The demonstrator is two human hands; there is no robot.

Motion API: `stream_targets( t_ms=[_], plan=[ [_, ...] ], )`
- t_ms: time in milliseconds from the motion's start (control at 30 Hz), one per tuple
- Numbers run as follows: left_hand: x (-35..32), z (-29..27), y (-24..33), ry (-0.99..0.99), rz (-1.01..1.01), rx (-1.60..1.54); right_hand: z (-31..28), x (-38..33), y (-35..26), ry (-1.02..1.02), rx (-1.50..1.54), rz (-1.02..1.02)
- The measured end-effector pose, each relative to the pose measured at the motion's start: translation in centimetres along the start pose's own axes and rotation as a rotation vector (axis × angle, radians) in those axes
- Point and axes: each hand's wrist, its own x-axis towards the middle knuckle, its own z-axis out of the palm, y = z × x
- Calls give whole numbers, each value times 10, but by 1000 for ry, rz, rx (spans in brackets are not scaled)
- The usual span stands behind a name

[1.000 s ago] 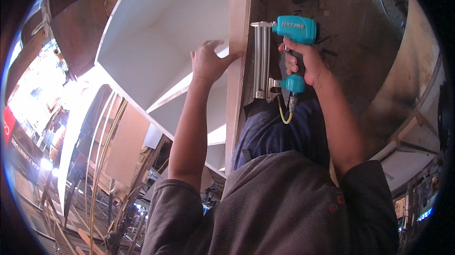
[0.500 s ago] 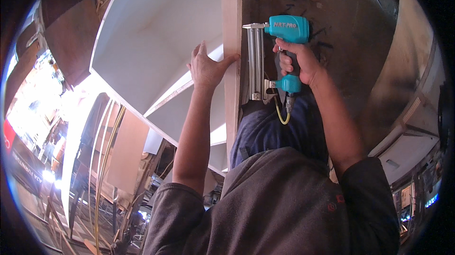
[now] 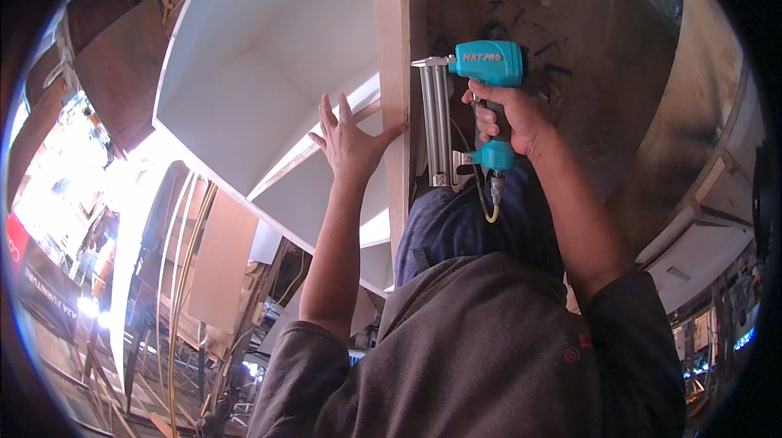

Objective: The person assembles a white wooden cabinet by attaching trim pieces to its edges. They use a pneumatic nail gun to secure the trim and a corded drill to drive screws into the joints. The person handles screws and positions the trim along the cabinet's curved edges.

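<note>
My right hand [image 3: 511, 118] grips the handle of a turquoise pneumatic nail gun [image 3: 481, 71]. Its silver magazine [image 3: 437, 124] runs down beside a long pale wooden board edge [image 3: 395, 71], with the nose pressed against that edge. My left hand [image 3: 349, 140] lies flat, fingers spread, on the white panel [image 3: 277, 55] to the left of the board, its thumb touching the wood. A yellow air hose [image 3: 487, 208] hangs from the gun's base over my blue trousers.
The white panel forms an open box with white inner shelves [image 3: 326, 185]. A dark stained wooden surface [image 3: 586, 39] lies right of the board. Plywood sheets and strips [image 3: 212, 259] stand at lower left, with more cabinet pieces [image 3: 692, 250] at right.
The nail gun and my right hand have shifted slightly down along the board. My left hand has opened flatter against the white panel, and my head has moved a little closer.
</note>
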Motion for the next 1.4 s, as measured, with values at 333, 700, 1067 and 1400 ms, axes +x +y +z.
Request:
stream_targets(
  t_ms=[333, 700, 1067, 1400],
  plan=[
    [-9, 9, -5, -57, -26, -42, -1, 2, 3, -15, 5, 4],
    [-50, 7, -36, 171, 96, -214, 4, -26, -16, 296, 345, -299],
    [-148, 14, -27, -112, 410, -672, -9, -105, -110, 490, 384, -573],
    [-220, 38, 12, -54, 22, -959, 42, -92, -131, 353, 161, -411]
  ],
)
